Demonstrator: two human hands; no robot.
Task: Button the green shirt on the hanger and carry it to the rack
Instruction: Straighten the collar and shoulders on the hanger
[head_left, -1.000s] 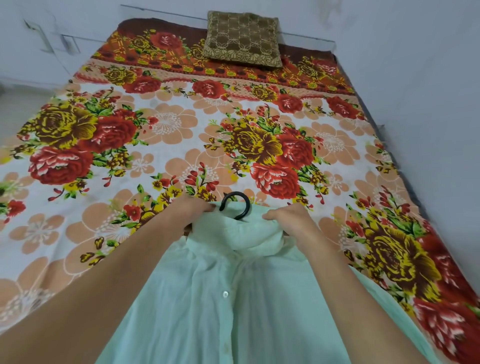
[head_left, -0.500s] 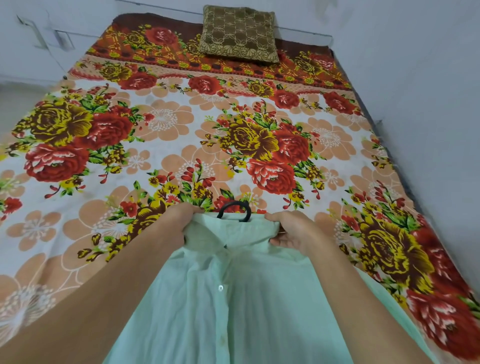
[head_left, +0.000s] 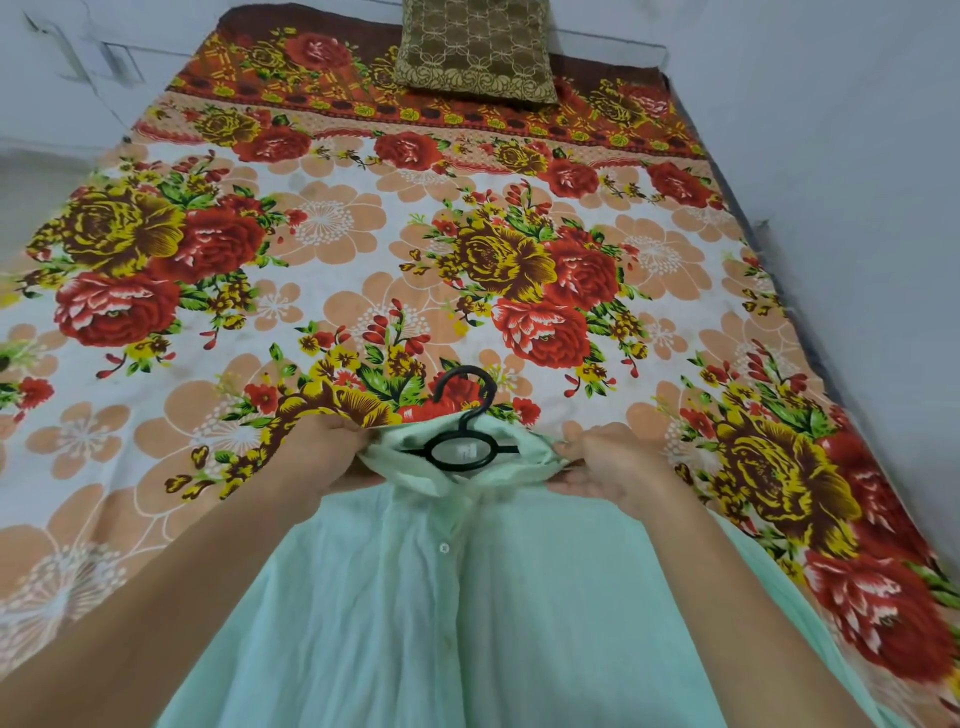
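The green shirt (head_left: 415, 613) lies flat on the near part of the flowered bed (head_left: 332, 218), with the black hanger (head_left: 462, 448) showing in its open collar (head_left: 400, 470). The left hand (head_left: 322, 452) and right hand (head_left: 608, 462) each pinch a collar end; I'd bring both ends together evenly over the hanger's neck before fastening

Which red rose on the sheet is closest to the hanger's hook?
The small red rose framed by the hook, just beyond the shirt collar; the bigger roses lie farther off.
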